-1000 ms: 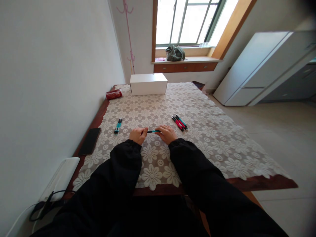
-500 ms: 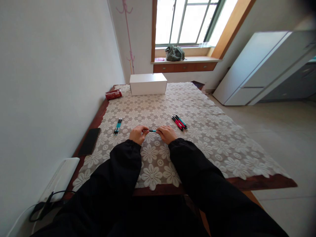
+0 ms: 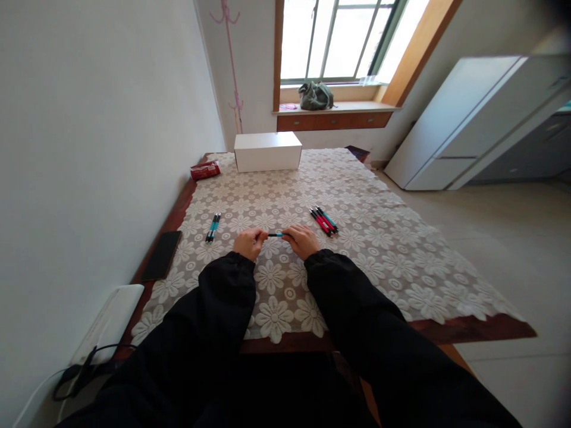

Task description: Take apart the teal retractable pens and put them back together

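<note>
A black and teal pen (image 3: pixel 275 235) lies level between my two hands, over the middle of the lace tablecloth (image 3: pixel 270 276). My left hand (image 3: pixel 250 242) pinches its left end, thumb against fingers. At the other end, my right hand (image 3: pixel 301 240) is closed on the teal part. The pen's tips are hidden in my fingers. Left of my left hand, two teal and black pens (image 3: pixel 213 228) rest side by side. Beyond my right hand is a bunch of red and black pens (image 3: pixel 320 223), with a teal pen (image 3: pixel 328 220) along its right side.
A white box (image 3: pixel 267 156) stands at the table's far end, a red packet (image 3: pixel 206 170) to its left. On the left edge lies a black phone (image 3: pixel 162 255). Nearer me, a white device (image 3: pixel 109 321) with cables sits by the wall.
My left fingers have shifted slightly at the pen's end, and more of its black part shows. The pen has risen a touch. Everything else stays put.
</note>
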`<state>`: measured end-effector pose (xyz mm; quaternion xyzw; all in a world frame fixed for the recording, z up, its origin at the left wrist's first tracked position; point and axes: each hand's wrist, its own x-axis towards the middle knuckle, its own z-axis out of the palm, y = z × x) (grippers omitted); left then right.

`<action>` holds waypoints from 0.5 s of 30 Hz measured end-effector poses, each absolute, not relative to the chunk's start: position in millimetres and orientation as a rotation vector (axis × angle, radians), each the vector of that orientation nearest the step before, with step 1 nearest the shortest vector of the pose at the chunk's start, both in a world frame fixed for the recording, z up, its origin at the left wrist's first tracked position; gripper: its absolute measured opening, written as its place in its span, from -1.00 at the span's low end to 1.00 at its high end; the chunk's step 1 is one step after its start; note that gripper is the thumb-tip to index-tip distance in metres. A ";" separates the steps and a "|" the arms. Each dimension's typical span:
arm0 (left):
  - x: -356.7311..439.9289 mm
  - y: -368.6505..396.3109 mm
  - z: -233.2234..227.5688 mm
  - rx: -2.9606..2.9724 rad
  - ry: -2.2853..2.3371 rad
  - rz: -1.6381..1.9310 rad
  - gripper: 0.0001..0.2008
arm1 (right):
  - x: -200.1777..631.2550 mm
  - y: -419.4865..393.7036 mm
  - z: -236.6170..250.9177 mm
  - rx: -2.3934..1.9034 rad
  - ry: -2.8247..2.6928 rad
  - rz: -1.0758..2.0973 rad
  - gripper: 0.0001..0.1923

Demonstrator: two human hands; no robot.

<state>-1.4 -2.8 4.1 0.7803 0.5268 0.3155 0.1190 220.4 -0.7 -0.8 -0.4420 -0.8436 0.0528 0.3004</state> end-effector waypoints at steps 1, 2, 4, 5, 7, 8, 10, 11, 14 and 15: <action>-1.7 -2.3 3.8 2.286 1.525 0.940 -0.74 | 220.3 -0.9 -0.7 -1.176 -2.244 0.143 -0.79; -1.9 -1.9 3.5 2.289 1.512 0.956 -0.76 | 220.2 -1.0 -0.7 -1.180 -2.248 0.150 -0.77; -2.1 -1.2 2.9 2.289 1.490 0.983 -0.79 | 219.9 -0.8 -1.2 -1.187 -2.251 0.171 -0.76; -2.2 -1.0 2.6 2.287 1.481 0.994 -0.79 | 219.8 -0.6 -1.6 -1.190 -2.250 0.181 -0.75; -2.2 -0.5 2.1 2.281 1.472 1.010 -0.80 | 219.5 0.1 -2.7 -1.193 -2.251 0.197 -0.76; -2.1 -0.3 1.9 2.277 1.469 1.015 -0.80 | 219.3 0.4 -3.3 -1.194 -2.254 0.202 -0.77; -2.0 0.0 1.6 2.274 1.462 1.017 -0.80 | 219.0 0.9 -4.4 -1.198 -2.261 0.209 -0.78; -1.9 0.0 1.6 2.274 1.460 1.020 -0.80 | 218.9 1.0 -4.9 -1.199 -2.266 0.212 -0.78; -1.2 -0.8 1.9 2.269 1.462 1.033 -0.80 | 218.9 1.4 -5.9 -1.199 -2.282 0.208 -0.78; -1.0 -1.3 2.3 2.265 1.467 1.035 -0.80 | 218.9 1.5 -6.1 -1.197 -2.288 0.206 -0.78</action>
